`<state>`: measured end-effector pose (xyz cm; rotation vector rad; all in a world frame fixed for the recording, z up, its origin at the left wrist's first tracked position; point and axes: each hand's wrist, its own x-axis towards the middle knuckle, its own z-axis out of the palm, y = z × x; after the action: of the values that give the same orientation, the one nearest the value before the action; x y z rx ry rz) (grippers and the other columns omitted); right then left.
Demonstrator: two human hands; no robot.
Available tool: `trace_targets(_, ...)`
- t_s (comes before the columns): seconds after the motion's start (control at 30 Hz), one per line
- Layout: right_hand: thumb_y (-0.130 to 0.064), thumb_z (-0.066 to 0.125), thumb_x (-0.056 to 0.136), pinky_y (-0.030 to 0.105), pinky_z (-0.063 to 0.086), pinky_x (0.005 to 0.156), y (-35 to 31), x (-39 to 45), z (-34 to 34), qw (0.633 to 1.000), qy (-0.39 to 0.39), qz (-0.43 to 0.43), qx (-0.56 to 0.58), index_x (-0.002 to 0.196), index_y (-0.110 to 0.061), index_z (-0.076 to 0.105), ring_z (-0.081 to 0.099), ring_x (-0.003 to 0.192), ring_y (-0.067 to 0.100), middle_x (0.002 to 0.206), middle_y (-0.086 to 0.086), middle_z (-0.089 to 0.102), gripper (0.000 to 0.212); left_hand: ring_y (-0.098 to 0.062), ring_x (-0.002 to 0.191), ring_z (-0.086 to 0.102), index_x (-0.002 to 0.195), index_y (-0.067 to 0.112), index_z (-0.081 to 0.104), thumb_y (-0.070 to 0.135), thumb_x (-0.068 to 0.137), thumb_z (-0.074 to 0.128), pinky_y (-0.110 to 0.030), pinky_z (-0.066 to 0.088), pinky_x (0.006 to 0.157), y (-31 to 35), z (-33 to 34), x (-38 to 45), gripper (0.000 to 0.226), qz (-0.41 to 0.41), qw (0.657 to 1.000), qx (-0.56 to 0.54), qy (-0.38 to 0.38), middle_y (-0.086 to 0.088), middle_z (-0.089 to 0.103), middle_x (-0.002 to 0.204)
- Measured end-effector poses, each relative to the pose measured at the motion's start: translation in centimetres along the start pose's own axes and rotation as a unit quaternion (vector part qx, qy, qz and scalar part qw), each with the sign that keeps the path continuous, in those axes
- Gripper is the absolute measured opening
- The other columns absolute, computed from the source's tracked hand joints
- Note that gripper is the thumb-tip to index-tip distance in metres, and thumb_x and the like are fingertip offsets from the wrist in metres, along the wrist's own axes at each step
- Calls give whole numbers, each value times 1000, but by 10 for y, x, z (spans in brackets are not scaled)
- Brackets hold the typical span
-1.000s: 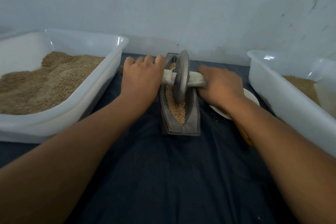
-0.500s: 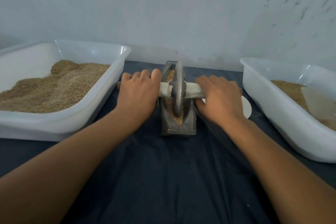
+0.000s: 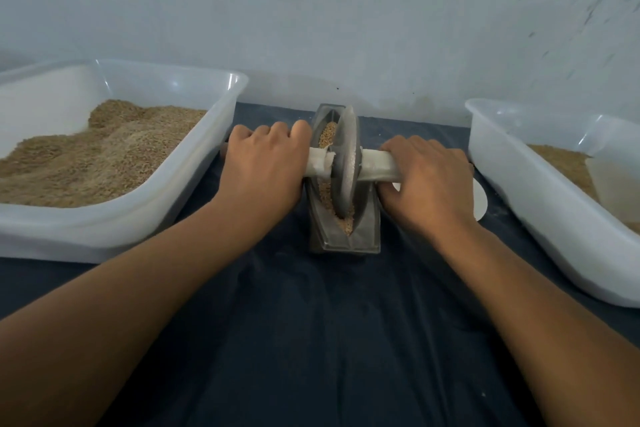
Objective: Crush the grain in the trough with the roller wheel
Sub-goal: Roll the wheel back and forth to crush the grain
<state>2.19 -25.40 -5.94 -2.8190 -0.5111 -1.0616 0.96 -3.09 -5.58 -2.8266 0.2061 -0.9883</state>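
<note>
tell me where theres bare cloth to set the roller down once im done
The widest free patch is the dark cloth near you, in front of the trough and between your forearms. A thin strip lies between the left tub and the left hand. Right of the trough is crowded: right hand, white disc, right tub.

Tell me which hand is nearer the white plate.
Right. The right hand grips the axle directly in front of the white plate, overlapping it; the left hand is across the trough.

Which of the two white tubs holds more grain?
The white tub on the person's left: its grain is heaped high across it, while the white tub on the right shows only a low layer, partly cut off by the frame.
</note>
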Motion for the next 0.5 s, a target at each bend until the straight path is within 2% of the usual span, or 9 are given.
trace_targets(0.23, -32, 61, 87, 37, 27, 66, 7, 14, 18, 1000, -17, 8, -20, 98, -18, 57, 54, 76, 31, 85, 0, 59, 18, -20, 70, 43, 95, 20, 35, 14, 84, 66, -37, 30, 70, 0, 13, 27, 33, 2, 1000, 6, -23, 1, 52, 84)
trace_targets(0.4, -36, 62, 88, 36, 27, 65, 10, 30, 30, 999, -6, -6, -45, 96, -19, 56, 55, 73, 29, 83, 0, 60, 19, -25, 74, 54, 94, 22, 33, 14, 86, 62, -38, 27, 70, -5, 25, 37, 31, -2, 1000, -10, -18, 1, 44, 81)
trace_targets(0.5, -36, 64, 88, 36, 28, 64, 15, 38, 39, 999, -13, -3, -48, 96, -19, 55, 55, 71, 29, 82, 1, 60, 21, -25, 70, 50, 93, 21, 33, 12, 87, 61, -38, 26, 70, -6, 30, 43, 30, -1, 1000, -7, -3, -2, 53, 84)
